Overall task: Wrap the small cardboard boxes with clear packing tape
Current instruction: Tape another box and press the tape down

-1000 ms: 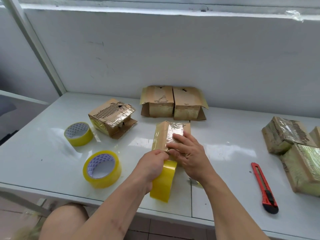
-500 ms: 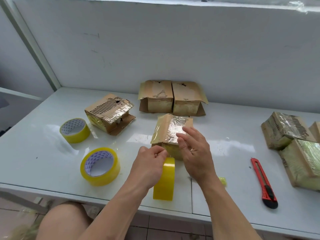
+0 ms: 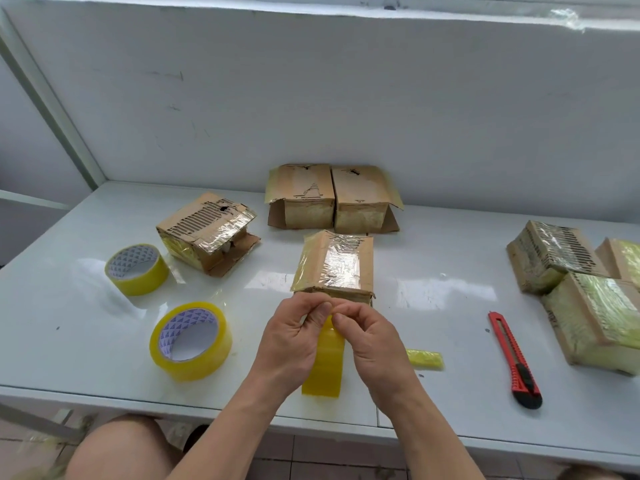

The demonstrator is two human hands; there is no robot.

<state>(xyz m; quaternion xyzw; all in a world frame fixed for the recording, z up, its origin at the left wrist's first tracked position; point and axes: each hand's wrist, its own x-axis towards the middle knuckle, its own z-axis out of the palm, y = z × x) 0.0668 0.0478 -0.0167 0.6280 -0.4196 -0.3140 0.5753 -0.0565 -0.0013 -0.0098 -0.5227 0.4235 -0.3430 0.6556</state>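
White glossy table stands against a plain white wall; its surface is smooth and reflective.

Far left, a small yellow-tinted tape roll with a white patterned core lies flat. Just in front of it, a larger roll of the same tape lies flat as well. Behind them sits a tilted brown cardboard box with torn slots and a glossy tape patch; its near flap hangs open, and the contents cannot be told.

At the back centre, two brown cardboard boxes with splayed side flaps stand side by side, touching, close to the wall.

In front of them lies the small cardboard box partly wrapped in wrinkled clear tape, closed, its top shiny and creased. At its near end, the left hand and right hand meet; each grip is a narrow fingertip pinch on the yellow tape roll standing on edge between the hands.

Right of the hands lies a crumpled yellow tape scrap, then a red plastic utility knife with a black end. Far right, a cluster of fully taped cardboard boxes rests touching.
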